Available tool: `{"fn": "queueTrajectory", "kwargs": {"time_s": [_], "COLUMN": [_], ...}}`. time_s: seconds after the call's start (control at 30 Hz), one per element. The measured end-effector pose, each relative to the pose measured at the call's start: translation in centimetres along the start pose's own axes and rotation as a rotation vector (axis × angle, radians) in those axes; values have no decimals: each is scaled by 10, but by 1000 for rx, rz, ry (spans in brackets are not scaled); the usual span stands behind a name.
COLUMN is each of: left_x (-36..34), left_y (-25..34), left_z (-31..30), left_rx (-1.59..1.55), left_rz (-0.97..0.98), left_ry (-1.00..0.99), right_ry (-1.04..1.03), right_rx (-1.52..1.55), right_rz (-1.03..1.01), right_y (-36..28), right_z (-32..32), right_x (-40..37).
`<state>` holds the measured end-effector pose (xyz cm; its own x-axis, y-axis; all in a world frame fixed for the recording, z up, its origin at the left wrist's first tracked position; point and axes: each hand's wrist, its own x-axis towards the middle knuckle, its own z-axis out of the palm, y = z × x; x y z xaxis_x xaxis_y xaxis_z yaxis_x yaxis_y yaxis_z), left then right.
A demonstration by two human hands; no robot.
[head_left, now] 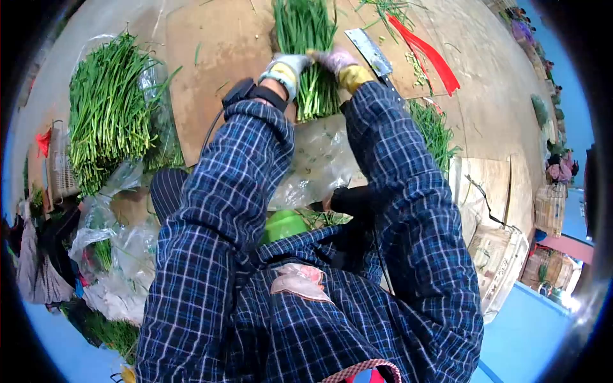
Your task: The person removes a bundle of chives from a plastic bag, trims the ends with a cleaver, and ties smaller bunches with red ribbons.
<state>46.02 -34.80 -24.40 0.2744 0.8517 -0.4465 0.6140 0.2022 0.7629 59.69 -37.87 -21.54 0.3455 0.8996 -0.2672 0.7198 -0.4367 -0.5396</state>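
In the head view my left hand (287, 66), in a pale glove, grips the left side of a bunch of garlic chives (306, 25). My right hand (339, 60), gloved with a yellow cuff, closes on the same bunch from the right. The hands meet at its middle. Long green leaves point away from me and paler stems point towards me, lying on a cardboard sheet (217, 57). Just right of my right hand lies a cleaver (370, 52) with a broad metal blade. What the fingertips pinch at the bunch's middle is too small to tell.
A big pile of chives (115, 108) lies at the left on plastic. Red ribbon (429, 56) and cut stem bits are at the right. More loose chives (433, 134) lie beside my right sleeve. Clear plastic (319, 153) covers the near edge; baskets (495, 262) stand lower right.
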Motion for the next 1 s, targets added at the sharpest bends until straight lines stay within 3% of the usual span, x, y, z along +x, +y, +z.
{"fn": "queueTrajectory", "kwargs": {"time_s": [0.07, 0.13, 0.2, 0.23, 0.27, 0.3, 0.33, 0.37, 0.4, 0.43, 0.47, 0.53, 0.6, 0.63, 0.7, 0.73, 0.8, 0.87, 0.93, 1.0], "left_x": [12, -43, -111, -143, -169, -183, -189, -184, -173, -152, -129, -125, -118, -113, -110, -108, -104, -105, -112, -118], "left_y": [-6, -2, -19, -33, -45, -68, -97, -113, -128, -161, -202, -208, -248, -275, -306, -314, -330, -324, -307, -278], "left_z": [5, -22, -35, -34, -31, -15, 7, 27, 47, 69, 92, 86, 65, 54, 34, 30, 28, 38, 54, 64], "left_rx": [-94, -259, -192, -301, -411, -113, 190, 332, 472, 473, 564, 785, 875, 890, 909, 909, 893, 862, 833, 820], "left_rz": [-313, -169, 198, 204, 208, 293, 368, 282, 203, 207, 214, 127, -8, -64, -127, -140, -140, -126, -100, -54], "left_ry": [125, 178, 485, 261, 42, -128, -311, -381, -437, -426, -358, -306, -276, -248, -219, -209, -193, -178, -160, -159], "right_ry": [33, 130, 266, -19, -111, -378, -693, -844, -850, -723, -716, -884, -933, -1143, -1396, -1430, -1320, -1183, -941, -555], "right_rx": [-53, -46, -83, 22, -62, -291, -413, -529, -641, -573, -577, -945, -1103, -1241, -1125, -887, -1030, -902, -439, -310], "right_rz": [7, -156, -341, -369, -584, -609, -676, -590, -581, -772, -779, -708, -777, -604, -472, -539, -383, -521, -700, -446], "right_y": [8, 26, 40, 45, 79, 66, 92, 77, 76, 89, 100, 110, 162, 183, 282, 329, 215, 182, 221, 171], "right_z": [-1, -20, -45, -64, -54, -58, -21, -4, 27, 62, 77, 102, 88, 78, 67, 72, 33, 45, 91, 81], "right_x": [-2, -32, -74, -105, -115, -141, -133, -148, -143, -130, -126, -110, -123, -127, -124, -116, -139, -141, -112, -102]}}
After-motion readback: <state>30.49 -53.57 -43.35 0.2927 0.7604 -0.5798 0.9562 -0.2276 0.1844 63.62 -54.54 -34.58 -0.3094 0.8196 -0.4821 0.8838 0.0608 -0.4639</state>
